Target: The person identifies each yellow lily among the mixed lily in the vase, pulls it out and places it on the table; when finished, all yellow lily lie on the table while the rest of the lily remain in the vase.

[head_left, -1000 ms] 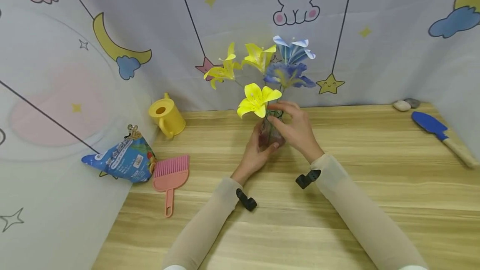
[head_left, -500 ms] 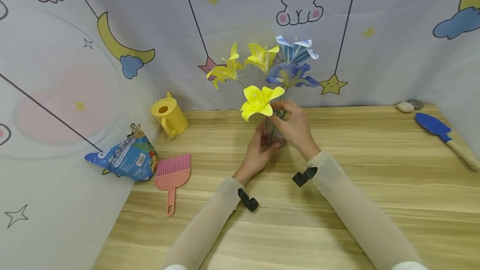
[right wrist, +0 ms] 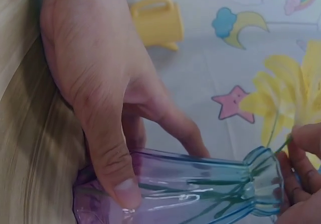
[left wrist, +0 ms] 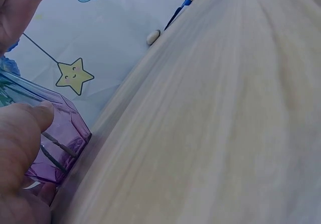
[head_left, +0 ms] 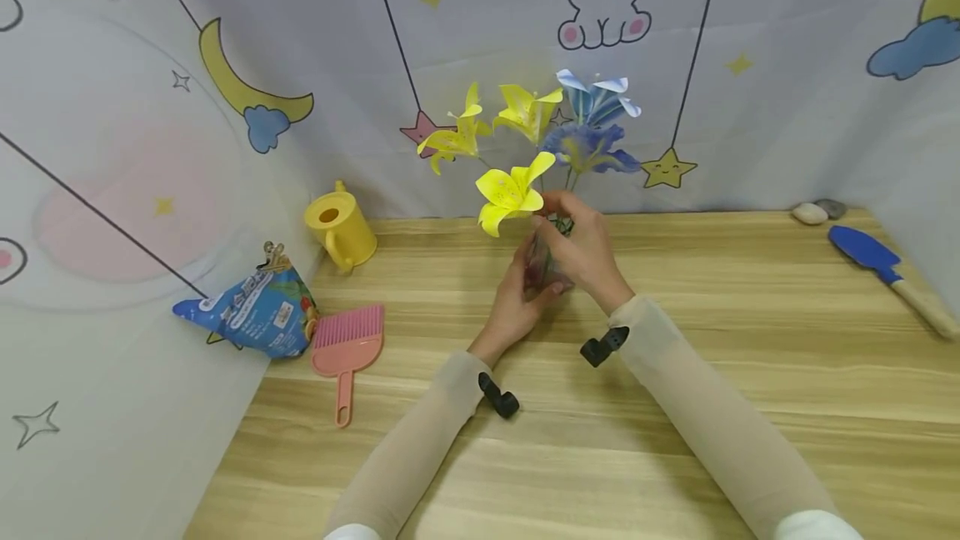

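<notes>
Vase: the see-thru vase [right wrist: 185, 189], purple low & blue up top, is b/w the 2 hands on the far part of the tabletop [head_left: 570, 440]. Can't tell if its base sits flat.
L hand: the L hand [head_left: 513, 307] is wrapped round the low part of the vase, thumb on the near side.
R hand: the R hand [head_left: 585, 252] has its thumb & fingers pinched tog. on a green stem [right wrist: 283, 144] by the vase's mouth.
Front bloom: the front yellow flower [head_left: 510, 194] leans out left; prob. it's on that stem, but the join is hidden.
Other blooms: 2 more yellow flowers [head_left: 457, 137], a light blue flower [head_left: 596, 102] & a purple-blue flower [head_left: 588, 148] stick up on the far side.
Step now: looks like fixing how the front yellow flower sits in the vase.
Next move: prob. needs a soft nudge or turn of the stem, w/ the L hand steady so the vase won't tip; then let go w/o bumping the other blooms.
</notes>
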Tool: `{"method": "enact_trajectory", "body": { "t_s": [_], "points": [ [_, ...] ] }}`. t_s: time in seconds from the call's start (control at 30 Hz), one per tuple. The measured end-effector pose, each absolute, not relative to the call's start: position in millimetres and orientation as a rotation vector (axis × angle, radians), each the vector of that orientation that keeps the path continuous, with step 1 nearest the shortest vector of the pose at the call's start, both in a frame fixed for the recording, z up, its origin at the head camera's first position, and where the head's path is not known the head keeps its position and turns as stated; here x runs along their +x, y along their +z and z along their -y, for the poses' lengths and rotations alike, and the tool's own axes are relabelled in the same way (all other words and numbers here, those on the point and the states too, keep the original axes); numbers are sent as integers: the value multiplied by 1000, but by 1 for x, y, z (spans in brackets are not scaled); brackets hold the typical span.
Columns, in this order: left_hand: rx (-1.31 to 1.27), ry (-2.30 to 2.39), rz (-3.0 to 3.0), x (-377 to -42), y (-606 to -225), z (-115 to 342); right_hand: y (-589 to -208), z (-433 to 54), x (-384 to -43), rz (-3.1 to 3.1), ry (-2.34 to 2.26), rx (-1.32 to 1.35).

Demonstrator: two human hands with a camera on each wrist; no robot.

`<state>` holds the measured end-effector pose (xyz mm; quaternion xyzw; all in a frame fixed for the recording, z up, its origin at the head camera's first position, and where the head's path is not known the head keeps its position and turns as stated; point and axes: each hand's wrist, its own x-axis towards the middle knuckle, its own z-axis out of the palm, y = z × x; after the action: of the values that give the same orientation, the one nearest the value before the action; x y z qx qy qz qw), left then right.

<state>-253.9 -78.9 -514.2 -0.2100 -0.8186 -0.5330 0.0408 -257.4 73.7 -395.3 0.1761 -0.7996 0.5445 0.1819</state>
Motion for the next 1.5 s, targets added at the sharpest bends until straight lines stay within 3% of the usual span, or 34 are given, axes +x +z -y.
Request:
{"method": "enact_trajectory", "body": {
  "t_s": [0.43, 0.73, 1.0, 1.5],
  "points": [
    [-720, -1613, 2473, -260, -509, 63, -357, -73, -269, 1969, 1721, 556],
    [-640, -1586, 2516, -256, -511, 65, -323, -84, -274, 1700, 1738, 587],
    [-617, -1579, 2525, -253, -509, 67, -295, -118, -272, 1612, 1805, 403],
    [-574, -1643, 2503, -253, -513, 75, -330, -177, -267, 1534, 1906, 127]
  ]
}}
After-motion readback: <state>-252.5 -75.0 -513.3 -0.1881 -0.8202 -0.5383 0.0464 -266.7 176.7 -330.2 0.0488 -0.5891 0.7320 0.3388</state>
